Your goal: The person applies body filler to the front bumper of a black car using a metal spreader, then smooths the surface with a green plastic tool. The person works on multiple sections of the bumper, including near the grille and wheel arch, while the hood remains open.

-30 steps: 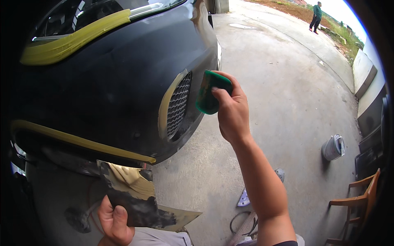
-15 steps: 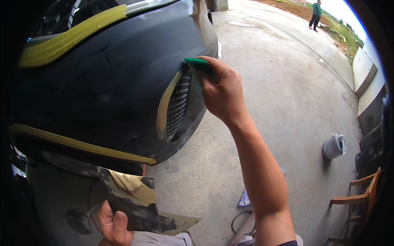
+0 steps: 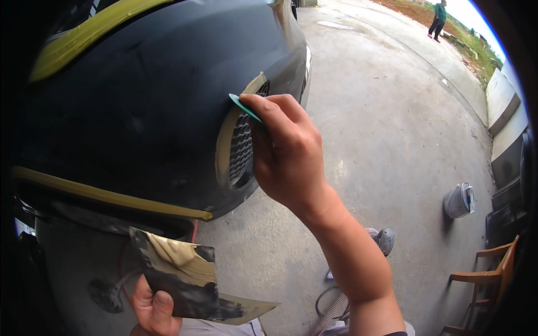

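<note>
My right hand (image 3: pixel 291 148) pinches a green putty spreader (image 3: pixel 244 106), its edge at the rim of a mesh grille (image 3: pixel 241 154) in the dark car body panel (image 3: pixel 140 112). A beige band of filler (image 3: pixel 225 143) runs along that rim, reaching a point above my fingers. My fingers hide part of the grille. At the lower left, my left hand (image 3: pixel 154 308) grips a flat putty board (image 3: pixel 185 291) from its near edge, thumb on top. Thick beige putty (image 3: pixel 176 252) lies on the board's far part; dark smears cover the rest.
Yellow masking tape (image 3: pixel 101 33) lines the panel's upper edge, and more tape (image 3: pixel 112 196) its lower edge. On the concrete floor stand a metal bucket (image 3: pixel 459 200) and a wooden chair (image 3: pixel 487 275). A round-headed tool (image 3: pixel 385 241) and ribbed hose (image 3: pixel 332 316) lie by my right arm. A person (image 3: pixel 437 21) stands far off.
My right hand has moved left and slightly down with the spreader, from the grille's upper end. Beige filler now shows along the rim's upper end. The left hand still holds the board.
</note>
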Tool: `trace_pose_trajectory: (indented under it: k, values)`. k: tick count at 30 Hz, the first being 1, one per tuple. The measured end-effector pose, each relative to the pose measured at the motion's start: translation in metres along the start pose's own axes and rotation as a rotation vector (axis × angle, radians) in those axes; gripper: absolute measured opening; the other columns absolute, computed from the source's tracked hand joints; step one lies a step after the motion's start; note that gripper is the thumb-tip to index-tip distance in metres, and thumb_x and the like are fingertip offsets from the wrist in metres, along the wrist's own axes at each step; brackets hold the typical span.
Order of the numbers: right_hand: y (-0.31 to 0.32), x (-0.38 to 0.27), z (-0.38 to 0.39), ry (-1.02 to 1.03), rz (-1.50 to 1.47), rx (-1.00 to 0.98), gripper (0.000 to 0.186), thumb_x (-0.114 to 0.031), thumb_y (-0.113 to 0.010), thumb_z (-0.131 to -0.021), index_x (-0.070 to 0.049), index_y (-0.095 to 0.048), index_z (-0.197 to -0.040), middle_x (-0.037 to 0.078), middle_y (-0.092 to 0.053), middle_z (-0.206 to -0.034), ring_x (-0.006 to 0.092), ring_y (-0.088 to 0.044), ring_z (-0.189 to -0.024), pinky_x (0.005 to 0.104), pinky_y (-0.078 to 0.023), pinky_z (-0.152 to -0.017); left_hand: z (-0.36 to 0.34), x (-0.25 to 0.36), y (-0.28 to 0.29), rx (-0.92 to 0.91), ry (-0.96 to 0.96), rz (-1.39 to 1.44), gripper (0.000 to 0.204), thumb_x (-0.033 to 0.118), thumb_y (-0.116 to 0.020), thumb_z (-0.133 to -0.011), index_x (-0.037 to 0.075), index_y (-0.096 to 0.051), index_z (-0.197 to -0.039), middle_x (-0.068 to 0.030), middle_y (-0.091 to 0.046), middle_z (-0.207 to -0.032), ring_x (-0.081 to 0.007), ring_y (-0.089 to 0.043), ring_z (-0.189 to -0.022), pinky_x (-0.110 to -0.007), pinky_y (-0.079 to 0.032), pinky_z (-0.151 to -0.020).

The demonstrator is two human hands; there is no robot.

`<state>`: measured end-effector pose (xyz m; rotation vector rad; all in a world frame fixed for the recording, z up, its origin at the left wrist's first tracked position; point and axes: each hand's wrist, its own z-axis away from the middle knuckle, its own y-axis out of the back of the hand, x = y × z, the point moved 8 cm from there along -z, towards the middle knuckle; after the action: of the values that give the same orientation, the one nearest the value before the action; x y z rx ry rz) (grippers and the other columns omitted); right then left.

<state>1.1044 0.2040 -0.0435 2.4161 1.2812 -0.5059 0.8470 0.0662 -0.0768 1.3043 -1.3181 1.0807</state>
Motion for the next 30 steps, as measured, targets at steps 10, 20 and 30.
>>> trace_pose_trajectory:
  k: [10, 20, 30]
  values:
    - [-0.025, -0.015, 0.053, 0.290, 0.127, -0.110, 0.044, -0.003, -0.067, -0.075, -0.004, -0.068, -0.120, 0.006, -0.064, -0.113, 0.0233, -0.059, -0.090, 0.0356, -0.047, -0.080, -0.001, 0.001, -0.005, 0.025, 0.006, -0.010, 0.055, 0.030, -0.060, -0.098, -0.009, -0.048, -0.135, -0.0149, -0.062, -0.125, -0.0203, -0.060, -0.113, -0.032, -0.045, -0.101]
    - [-0.048, -0.012, 0.110, 0.356, 0.219, -0.282, 0.041, -0.015, -0.063, -0.081, -0.009, -0.070, -0.120, 0.004, -0.062, -0.118, 0.0230, -0.058, -0.100, 0.0387, -0.047, -0.085, 0.002, 0.003, -0.008, 0.029, 0.005, -0.024, 0.055, 0.031, -0.062, -0.097, -0.010, -0.050, -0.132, -0.0156, -0.063, -0.123, -0.0199, -0.060, -0.111, -0.032, -0.045, -0.099]
    - [0.016, 0.004, 0.053, 0.187, -0.013, -0.051, 0.040, 0.009, -0.064, -0.078, -0.002, -0.069, -0.116, 0.013, -0.070, -0.103, 0.0268, -0.066, -0.085, 0.0359, -0.054, -0.077, -0.007, 0.010, -0.015, -0.024, -0.080, 0.010, 0.054, 0.028, -0.058, -0.098, -0.009, -0.046, -0.136, -0.0153, -0.062, -0.124, -0.0202, -0.060, -0.111, -0.031, -0.046, -0.099]
